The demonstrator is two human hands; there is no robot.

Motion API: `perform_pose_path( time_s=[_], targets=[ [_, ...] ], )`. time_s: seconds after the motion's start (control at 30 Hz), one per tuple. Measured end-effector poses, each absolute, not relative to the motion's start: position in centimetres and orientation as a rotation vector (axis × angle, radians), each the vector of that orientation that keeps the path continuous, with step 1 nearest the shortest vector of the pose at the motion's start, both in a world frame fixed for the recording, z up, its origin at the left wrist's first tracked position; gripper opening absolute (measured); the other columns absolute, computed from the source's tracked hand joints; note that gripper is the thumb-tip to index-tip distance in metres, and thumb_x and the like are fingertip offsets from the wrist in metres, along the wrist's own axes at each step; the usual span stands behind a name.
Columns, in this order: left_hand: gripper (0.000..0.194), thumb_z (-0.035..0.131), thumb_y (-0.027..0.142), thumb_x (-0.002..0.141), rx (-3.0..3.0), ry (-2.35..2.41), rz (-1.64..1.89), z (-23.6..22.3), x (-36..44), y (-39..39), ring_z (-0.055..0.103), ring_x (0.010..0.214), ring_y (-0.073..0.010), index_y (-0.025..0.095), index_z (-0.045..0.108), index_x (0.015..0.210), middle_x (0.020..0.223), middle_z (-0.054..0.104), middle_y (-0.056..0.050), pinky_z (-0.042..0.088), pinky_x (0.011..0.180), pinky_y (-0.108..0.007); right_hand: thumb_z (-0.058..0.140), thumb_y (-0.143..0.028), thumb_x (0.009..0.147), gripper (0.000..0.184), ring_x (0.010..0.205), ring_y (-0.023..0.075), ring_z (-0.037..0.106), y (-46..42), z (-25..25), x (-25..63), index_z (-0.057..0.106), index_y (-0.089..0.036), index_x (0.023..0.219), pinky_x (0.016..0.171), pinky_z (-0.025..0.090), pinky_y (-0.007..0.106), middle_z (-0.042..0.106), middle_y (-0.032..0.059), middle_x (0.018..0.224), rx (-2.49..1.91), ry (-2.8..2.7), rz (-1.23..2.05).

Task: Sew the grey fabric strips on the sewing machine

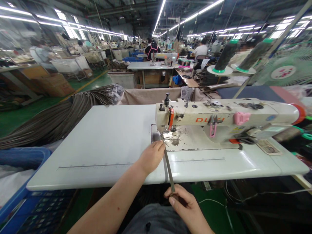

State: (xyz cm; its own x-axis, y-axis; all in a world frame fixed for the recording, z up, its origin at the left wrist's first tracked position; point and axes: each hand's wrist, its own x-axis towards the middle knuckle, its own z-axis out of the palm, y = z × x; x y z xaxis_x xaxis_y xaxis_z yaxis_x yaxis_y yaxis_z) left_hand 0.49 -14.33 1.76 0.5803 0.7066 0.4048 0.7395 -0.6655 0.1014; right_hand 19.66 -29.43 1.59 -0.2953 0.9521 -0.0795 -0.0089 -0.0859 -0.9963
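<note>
A narrow grey-brown fabric strip (pixel 169 167) runs from the needle area of the white sewing machine (pixel 187 113) down over the table's front edge. My left hand (pixel 153 155) rests close to the presser foot (pixel 168 135), its fingers closed on the strip's upper part. Below the table edge, my right hand (pixel 183 202) pinches the lower part of the strip between thumb and fingers. Between the two hands the strip looks fairly straight. The left fingers partly hide where it meets the foot.
A long bundle of dark strips (pixel 60 113) lies left of the white table (pixel 109 130). A blue crate (pixel 26 152) stands at the left front. Pink snips (pixel 213 126) hang on the machine. Thread cones (pixel 225 57) and a fan (pixel 285 70) are at the right. Other people sit farther back.
</note>
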Motion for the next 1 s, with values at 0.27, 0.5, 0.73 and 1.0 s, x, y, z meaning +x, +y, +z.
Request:
perform_pose_path(
  time_s=[0.27,0.5,0.73,1.0],
  targets=[
    [0.019,0.052,0.014,0.101,-2.722,-1.247,-0.658,2.0,0.5,-14.4,0.062,0.125,-0.0266,0.013,0.059,0.118,0.128,0.064,-0.016,0.051,0.114,-0.042,0.070,-0.044,0.094,0.028,0.093,0.0292,0.072,-29.9,-0.2,19.5,0.078,-0.020,0.106,0.088,0.058,0.038,0.078,0.0121,0.101,-1.401,-1.488,1.172],
    [0.023,0.051,0.015,0.101,-2.705,-1.258,-0.635,1.8,0.5,-14.3,0.062,0.125,-0.0267,0.013,0.058,0.123,0.131,0.063,-0.015,0.051,0.114,-0.043,0.054,-0.029,0.100,0.035,0.114,0.0367,0.072,-29.8,0.9,19.5,0.074,-0.019,0.126,0.102,0.055,0.048,0.076,0.0192,0.122,-1.503,-1.733,1.101],
    [0.023,0.054,0.016,0.101,-2.746,-1.269,-0.600,1.5,0.4,-14.2,0.059,0.129,-0.0276,0.012,0.058,0.123,0.129,0.064,-0.014,0.048,0.118,-0.041,0.060,-0.053,0.100,0.037,0.064,0.0187,0.065,-29.5,2.5,19.4,0.077,-0.021,0.093,0.062,0.052,0.030,0.067,0.0038,0.077,-1.185,-1.429,1.542],
    [0.022,0.053,0.014,0.100,-2.714,-1.300,-0.662,2.0,0.6,-14.5,0.063,0.123,-0.0258,0.014,0.058,0.122,0.130,0.064,-0.015,0.051,0.114,-0.041,0.061,-0.056,0.100,0.043,0.092,0.0260,0.068,-29.3,2.6,19.7,0.080,-0.023,0.080,0.086,0.049,0.036,0.070,0.0073,0.088,-1.087,-1.411,1.572]
  ],
)
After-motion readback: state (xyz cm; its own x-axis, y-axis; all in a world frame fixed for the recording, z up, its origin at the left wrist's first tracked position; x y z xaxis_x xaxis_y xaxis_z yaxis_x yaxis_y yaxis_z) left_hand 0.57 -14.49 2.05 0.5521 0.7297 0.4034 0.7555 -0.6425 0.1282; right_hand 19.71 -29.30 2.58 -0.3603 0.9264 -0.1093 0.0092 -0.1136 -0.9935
